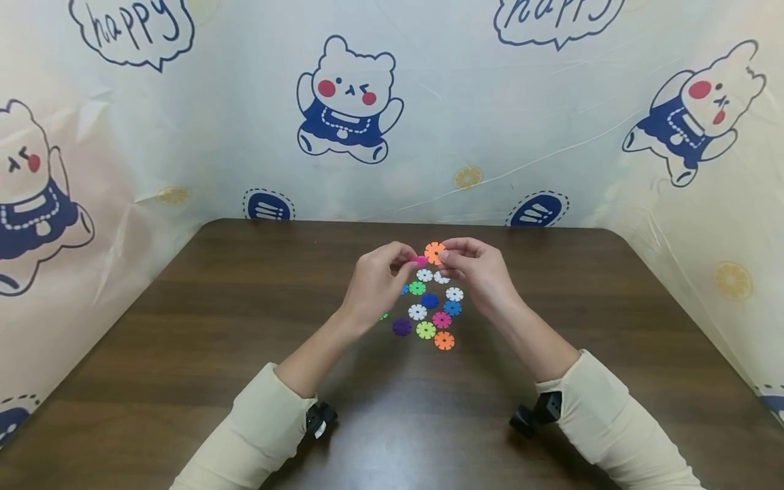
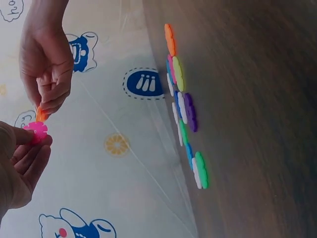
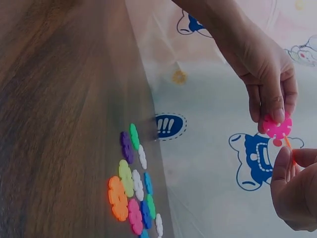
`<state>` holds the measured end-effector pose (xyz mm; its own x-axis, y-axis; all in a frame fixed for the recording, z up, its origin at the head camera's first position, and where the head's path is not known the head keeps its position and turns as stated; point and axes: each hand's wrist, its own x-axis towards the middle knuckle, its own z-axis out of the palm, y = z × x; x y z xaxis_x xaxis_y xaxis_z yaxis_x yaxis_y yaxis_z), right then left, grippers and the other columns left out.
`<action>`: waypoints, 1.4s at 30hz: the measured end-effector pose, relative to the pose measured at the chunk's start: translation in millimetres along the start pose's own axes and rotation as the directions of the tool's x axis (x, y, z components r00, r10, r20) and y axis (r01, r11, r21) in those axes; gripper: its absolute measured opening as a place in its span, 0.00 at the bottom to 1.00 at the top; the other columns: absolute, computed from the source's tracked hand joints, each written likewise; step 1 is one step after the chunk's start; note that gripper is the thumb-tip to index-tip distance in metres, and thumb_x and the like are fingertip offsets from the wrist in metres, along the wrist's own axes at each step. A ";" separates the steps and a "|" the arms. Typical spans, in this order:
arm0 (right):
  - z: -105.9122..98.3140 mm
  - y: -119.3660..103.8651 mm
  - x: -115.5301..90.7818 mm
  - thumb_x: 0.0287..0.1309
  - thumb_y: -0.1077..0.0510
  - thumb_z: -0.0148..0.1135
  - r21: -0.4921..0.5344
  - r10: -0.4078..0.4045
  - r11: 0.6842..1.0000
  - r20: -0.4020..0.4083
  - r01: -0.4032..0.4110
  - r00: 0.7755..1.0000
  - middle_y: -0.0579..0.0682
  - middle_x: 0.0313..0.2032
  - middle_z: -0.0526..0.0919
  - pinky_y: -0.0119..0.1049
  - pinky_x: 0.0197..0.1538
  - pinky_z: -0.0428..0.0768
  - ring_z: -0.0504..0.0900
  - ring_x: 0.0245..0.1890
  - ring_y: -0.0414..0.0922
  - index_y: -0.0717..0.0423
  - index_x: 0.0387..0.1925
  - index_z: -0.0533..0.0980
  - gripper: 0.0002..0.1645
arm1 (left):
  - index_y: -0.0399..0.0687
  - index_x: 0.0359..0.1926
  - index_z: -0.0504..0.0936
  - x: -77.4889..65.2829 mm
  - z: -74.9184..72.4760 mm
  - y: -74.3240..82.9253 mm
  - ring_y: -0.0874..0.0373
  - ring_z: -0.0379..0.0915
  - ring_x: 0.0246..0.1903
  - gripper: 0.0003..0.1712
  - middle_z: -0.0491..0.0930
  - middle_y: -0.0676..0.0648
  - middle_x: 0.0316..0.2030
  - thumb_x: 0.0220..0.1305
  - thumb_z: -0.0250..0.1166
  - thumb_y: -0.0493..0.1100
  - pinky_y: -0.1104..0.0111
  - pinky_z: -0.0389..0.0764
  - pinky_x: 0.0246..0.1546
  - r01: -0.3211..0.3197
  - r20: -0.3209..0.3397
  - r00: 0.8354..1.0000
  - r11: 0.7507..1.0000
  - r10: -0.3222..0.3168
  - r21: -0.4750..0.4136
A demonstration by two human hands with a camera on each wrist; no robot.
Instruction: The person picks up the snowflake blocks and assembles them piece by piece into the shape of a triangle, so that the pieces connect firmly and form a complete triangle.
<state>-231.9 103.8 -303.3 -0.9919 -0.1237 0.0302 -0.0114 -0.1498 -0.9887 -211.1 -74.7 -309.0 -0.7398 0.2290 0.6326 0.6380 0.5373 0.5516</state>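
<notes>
Both hands are raised over the far part of the table, close together. My left hand (image 1: pixel 381 280) pinches a pink notched disc (image 3: pixel 277 127) between thumb and fingers. Between the thumb and fingers of my right hand (image 1: pixel 480 272) is an orange notched disc (image 1: pixel 435 253). The two discs meet edge to edge, the pink one turned at an angle to the orange. Below the hands lie loose discs of the same kind, among them a purple one (image 1: pixel 401 327), a yellow-green one (image 1: pixel 426 330) and a second orange one (image 1: pixel 444 340).
More loose discs, such as a white one (image 1: pixel 418 312) and a dark blue one (image 1: pixel 430 300), lie flat on the brown wooden table (image 1: pixel 184 354). A printed cloth (image 1: pixel 453 122) with cartoon bears hangs behind the table and along both sides.
</notes>
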 end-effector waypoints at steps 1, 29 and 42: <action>0.5 -0.2 -0.1 0.57 0.65 0.61 0.008 0.002 1.000 0.001 -0.002 1.000 0.52 0.31 0.79 0.33 0.40 0.80 0.80 0.28 0.44 0.66 0.43 0.73 0.13 | 0.39 0.35 0.80 -0.4 0.2 0.1 0.62 0.75 0.28 0.06 0.80 0.48 0.30 0.55 0.66 0.33 0.75 0.78 0.34 -0.001 -0.008 1.000 1.000 0.001 0.002; 9.0 12.4 4.9 0.56 0.67 0.61 0.072 0.007 0.997 0.012 -0.008 1.000 0.53 0.29 0.80 0.33 0.38 0.81 0.82 0.26 0.41 0.67 0.38 0.74 0.08 | 0.36 0.33 0.79 -3.9 10.8 -14.0 0.59 0.76 0.28 0.03 0.80 0.44 0.29 0.56 0.65 0.31 0.73 0.78 0.33 -0.093 -0.135 0.986 0.995 0.097 0.031; -45.1 37.8 44.7 0.60 0.58 0.59 -0.431 0.176 0.896 0.130 -0.104 0.976 0.64 0.48 0.75 0.44 0.52 0.75 0.78 0.44 0.53 0.65 0.52 0.71 0.20 | 0.35 0.34 0.80 -1.7 -6.4 -18.2 0.59 0.76 0.29 0.05 0.81 0.45 0.30 0.55 0.66 0.32 0.72 0.79 0.34 -0.054 -0.140 0.989 0.998 0.056 0.014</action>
<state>-282.4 136.8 -345.9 -0.9532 -0.2748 -0.1256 0.0387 0.3012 -0.9528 -220.2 -90.0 -316.6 -0.6659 0.1430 0.7322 0.6743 0.5352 0.5088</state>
